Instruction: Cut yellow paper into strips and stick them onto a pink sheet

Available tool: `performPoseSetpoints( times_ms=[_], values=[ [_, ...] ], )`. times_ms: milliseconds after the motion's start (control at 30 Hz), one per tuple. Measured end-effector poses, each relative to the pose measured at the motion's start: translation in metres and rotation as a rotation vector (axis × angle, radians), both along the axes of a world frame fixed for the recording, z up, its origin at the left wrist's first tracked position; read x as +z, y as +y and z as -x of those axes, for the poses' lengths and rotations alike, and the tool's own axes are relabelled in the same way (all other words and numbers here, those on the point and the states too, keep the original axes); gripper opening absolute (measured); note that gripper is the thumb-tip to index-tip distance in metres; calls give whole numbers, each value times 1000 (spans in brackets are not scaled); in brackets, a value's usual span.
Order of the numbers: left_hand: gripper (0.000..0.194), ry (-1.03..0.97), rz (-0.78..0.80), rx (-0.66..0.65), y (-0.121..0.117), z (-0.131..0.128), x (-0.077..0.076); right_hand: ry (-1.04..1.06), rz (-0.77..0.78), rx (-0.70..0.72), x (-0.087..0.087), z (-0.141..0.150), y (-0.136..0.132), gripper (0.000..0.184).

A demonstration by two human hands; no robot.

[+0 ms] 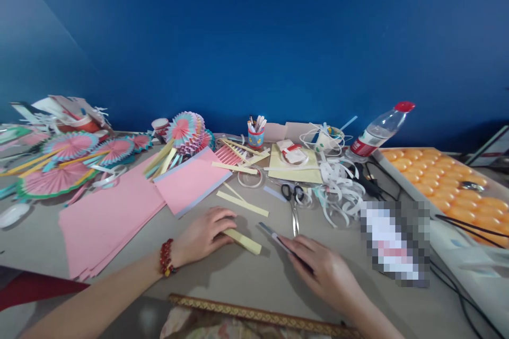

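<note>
In the head view my left hand (210,233), with a red bead bracelet at the wrist, pinches a folded pale yellow paper strip (248,244) near the table's front. To its right, my right hand (322,270) is closed around a box cutter (274,234), whose blade points up and left, apart from the strip. Most of the cutter's handle is hidden in the palm. Just beyond both hands lie a loose yellow paper strip (242,203) and black-handled scissors (295,206). A pink sheet with blue edges (194,177) rests beyond my left hand.
Pink paper sheets (107,217) and folded paper fans (71,145) cover the left side. At the back stand a pen cup (255,137) and a tilted plastic bottle (377,130). Curled white strips (342,188) lie right of the scissors. An orange bumpy pad (449,180) sits far right.
</note>
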State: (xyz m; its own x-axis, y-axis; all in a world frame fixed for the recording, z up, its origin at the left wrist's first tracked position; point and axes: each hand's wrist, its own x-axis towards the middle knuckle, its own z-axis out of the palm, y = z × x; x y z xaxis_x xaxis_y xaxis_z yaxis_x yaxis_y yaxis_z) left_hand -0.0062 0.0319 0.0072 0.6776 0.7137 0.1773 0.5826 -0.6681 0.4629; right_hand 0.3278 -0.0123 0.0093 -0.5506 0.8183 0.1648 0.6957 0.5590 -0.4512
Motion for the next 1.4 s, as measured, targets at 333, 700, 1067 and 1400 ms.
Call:
performPoseSetpoints(
  times_ms=[333, 700, 1067, 1400],
  values=[
    [19, -31, -110, -2, -4, -3, -9, 62, -17, 35, 0, 7, -14, 40],
    [18, -24, -122, 45, -6, -1, -10, 24, -117, 55, -4, 2, -19, 42],
    [20, -38, -107, 79, -4, 1, -14, 12, -151, 60, -5, 4, -14, 41],
    [25, -108, -28, 93, 1, 1, -14, 31, -159, 8, -8, 0, -9, 43]
  ],
)
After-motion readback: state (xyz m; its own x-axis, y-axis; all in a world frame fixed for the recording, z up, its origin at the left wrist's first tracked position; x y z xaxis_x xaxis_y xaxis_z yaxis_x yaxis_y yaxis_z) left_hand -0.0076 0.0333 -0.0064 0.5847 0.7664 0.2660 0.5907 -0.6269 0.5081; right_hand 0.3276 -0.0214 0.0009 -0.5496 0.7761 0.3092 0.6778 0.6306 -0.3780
